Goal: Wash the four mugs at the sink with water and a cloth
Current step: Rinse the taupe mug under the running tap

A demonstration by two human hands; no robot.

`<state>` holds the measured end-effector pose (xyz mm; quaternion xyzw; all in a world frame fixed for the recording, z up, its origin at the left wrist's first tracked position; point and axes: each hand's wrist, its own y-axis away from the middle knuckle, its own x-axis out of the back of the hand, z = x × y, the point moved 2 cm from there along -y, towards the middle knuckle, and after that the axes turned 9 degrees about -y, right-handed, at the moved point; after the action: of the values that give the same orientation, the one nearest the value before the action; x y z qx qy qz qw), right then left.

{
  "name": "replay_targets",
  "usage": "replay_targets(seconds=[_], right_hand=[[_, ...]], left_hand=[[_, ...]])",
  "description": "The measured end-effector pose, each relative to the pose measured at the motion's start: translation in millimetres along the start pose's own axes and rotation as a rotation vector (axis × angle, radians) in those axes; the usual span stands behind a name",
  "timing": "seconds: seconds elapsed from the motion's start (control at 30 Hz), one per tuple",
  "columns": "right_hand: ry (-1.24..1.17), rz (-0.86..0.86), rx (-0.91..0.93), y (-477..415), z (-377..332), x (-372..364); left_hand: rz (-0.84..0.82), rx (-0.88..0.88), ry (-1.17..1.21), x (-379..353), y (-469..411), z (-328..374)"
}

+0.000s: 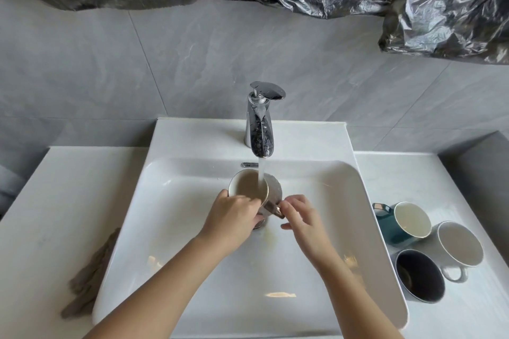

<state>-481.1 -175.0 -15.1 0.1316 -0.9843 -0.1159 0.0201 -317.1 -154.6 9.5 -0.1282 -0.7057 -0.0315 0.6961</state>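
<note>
- Under the running tap (260, 129), dead centre of the sink (366, 201), I've got a mug (249, 184) tilted so the water lands inside it.
- My left hand (234, 213) is wrapped around its near side — fingers curled tight on the body.
- My right hand (301, 215) pinches the mug's handle (275, 208) between thumb and forefinger.
- Over at 3 o'clock on the counter (391, 173): a teal mug (405, 221), a pale grey mug (458, 245) and a dark mug (420, 275).
- At 8 o'clock, a grey cloth (91, 278) lies beside the basin — untouched.
</note>
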Motion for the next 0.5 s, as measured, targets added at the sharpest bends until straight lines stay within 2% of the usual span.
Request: replay_targets(seconds=[0.23,0.4,0.43,0.5], right_hand=[[-0.433,-0.068,-0.104,-9.6,-0.4,-4.9],[-0.426,-0.14,-0.194,-15.1,0.1,2.1],[-0.41,-0.129,-0.197,-15.7,0.0,4.2],[-0.347,-0.124,-0.204,-16.8,-1.8,7.4]], left_hand=[[0.064,0.021,0.057,5.3,-8.5,13.6],[0.094,-0.083,0.185,4.3,-7.4,16.0],[0.062,-0.109,0.193,5.0,-7.4,15.7],[-0.149,-0.161,0.074,5.6,-8.6,11.5]])
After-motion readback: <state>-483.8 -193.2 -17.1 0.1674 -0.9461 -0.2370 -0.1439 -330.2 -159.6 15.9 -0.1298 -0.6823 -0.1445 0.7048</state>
